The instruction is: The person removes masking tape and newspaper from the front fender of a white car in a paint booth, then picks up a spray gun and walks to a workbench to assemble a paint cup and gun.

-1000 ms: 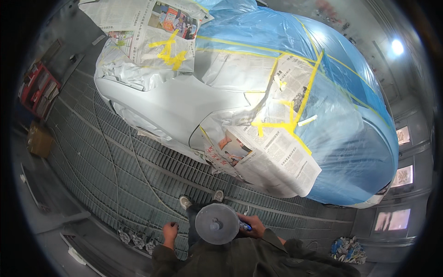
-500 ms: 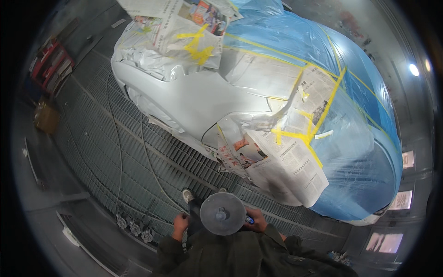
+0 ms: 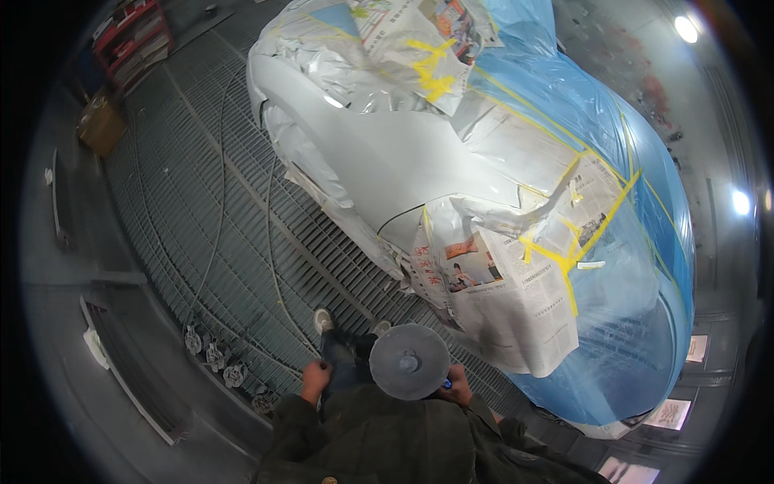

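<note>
My right hand (image 3: 458, 383) grips a spray gun (image 3: 446, 382) with a round translucent cup (image 3: 409, 361) on top, held in front of my dark jacket. My left hand (image 3: 316, 376) hangs beside my left leg, fingers curled; whatever it holds, if anything, is hidden. Ahead of me stands a car with a bare pale grey body panel (image 3: 387, 161), surrounded by newspaper masking (image 3: 524, 315), yellow tape (image 3: 568, 262) and blue plastic sheeting (image 3: 613, 355).
A grated floor (image 3: 197, 161) carries hoses (image 3: 270, 226). A red rack (image 3: 117, 44) and cardboard box (image 3: 101, 125) stand at upper left, crumpled grey bundles (image 3: 214, 355) near my left side. Lit panels (image 3: 669, 413) line the right wall.
The car has shifted rightward in the view and appears more steeply angled as my head moves. My feet appear farther left. The spray gun has risen slightly in the picture, still in my right hand.
</note>
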Tool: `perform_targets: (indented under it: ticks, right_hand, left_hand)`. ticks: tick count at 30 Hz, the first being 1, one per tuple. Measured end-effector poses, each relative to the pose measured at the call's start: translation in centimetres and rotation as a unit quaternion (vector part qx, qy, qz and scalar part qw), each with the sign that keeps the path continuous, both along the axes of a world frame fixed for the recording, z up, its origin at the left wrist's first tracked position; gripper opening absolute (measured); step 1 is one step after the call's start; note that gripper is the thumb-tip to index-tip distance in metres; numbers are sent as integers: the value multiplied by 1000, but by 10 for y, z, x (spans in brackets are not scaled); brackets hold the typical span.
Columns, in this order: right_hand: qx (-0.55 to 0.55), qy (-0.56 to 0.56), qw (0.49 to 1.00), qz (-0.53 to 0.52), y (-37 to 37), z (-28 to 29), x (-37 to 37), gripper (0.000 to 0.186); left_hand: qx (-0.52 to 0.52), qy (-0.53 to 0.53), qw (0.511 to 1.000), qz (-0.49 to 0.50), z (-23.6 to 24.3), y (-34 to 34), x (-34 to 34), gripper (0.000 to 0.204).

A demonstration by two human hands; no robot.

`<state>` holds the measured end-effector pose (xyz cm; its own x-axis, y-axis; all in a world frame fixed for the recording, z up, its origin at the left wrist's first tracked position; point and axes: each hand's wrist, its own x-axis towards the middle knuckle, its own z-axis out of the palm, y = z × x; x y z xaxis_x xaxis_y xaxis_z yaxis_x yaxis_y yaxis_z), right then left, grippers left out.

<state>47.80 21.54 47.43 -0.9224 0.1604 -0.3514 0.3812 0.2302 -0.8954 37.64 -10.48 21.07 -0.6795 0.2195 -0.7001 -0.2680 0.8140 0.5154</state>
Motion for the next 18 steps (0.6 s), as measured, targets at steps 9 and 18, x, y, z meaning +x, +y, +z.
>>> perform_targets:
  ticks: [9, 18]
  right_hand:
    - [104, 58, 992, -49, -51, -12, 17, 29]
    - [52, 76, 969, -230, -115, -22, 17, 29]
  left_hand:
    - [4, -24, 998, -56, 7, -29, -1, 26]
    - [8, 14, 982, -191, 14, -67, -80, 24]
